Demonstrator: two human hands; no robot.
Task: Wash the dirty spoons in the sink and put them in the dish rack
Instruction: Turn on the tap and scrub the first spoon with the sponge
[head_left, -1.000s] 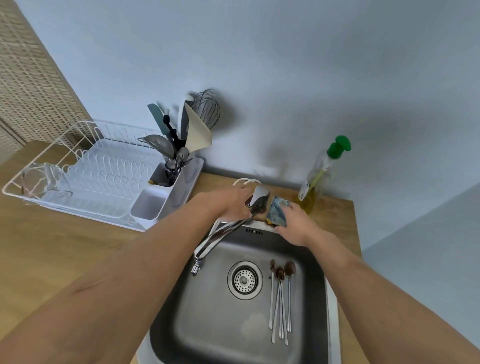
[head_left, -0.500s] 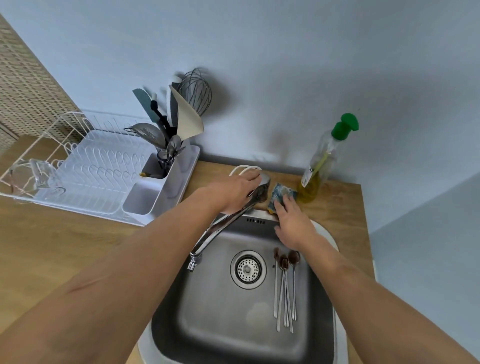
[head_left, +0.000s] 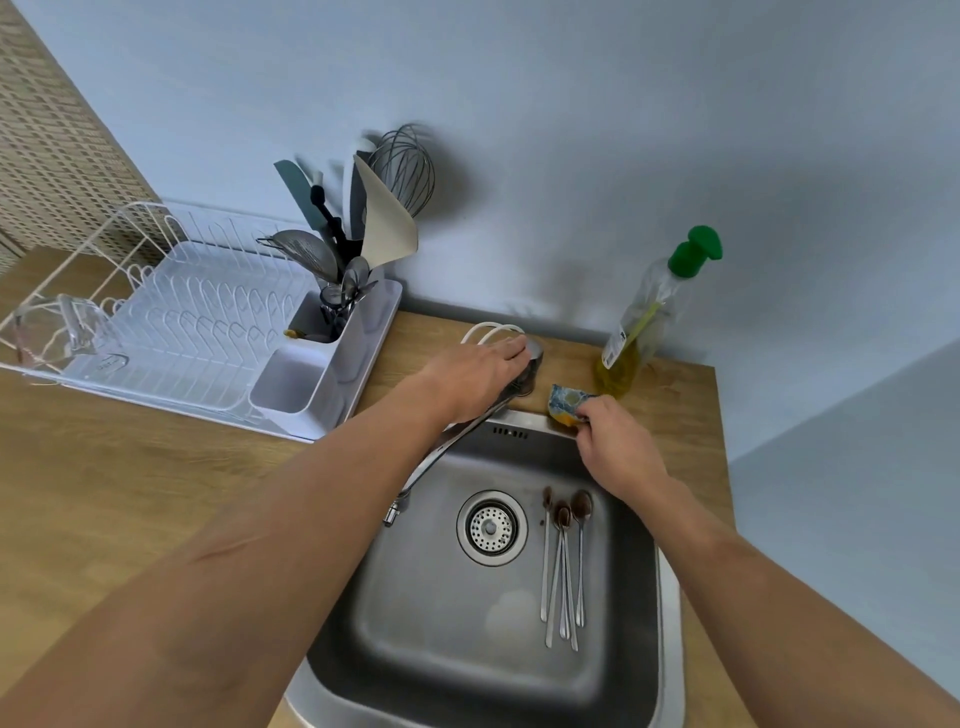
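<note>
Wooden bench (head_left: 104, 493) carries a steel sink (head_left: 670, 597), where four dirty spoons (head_left: 563, 561) lie beside the drain (head_left: 491, 527). Behind them the right hand (head_left: 618, 447) pinches a sponge (head_left: 566, 405) on the sink's back rim with curled fingers. The left hand (head_left: 472, 374) rests on the faucet (head_left: 447, 447) handle, fingers together. Farther left stands the white dish rack (head_left: 171, 322).

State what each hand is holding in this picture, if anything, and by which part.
The right hand pinches the sponge at its near corner. The left hand rests on the tap lever, not clearly gripping it.
</note>
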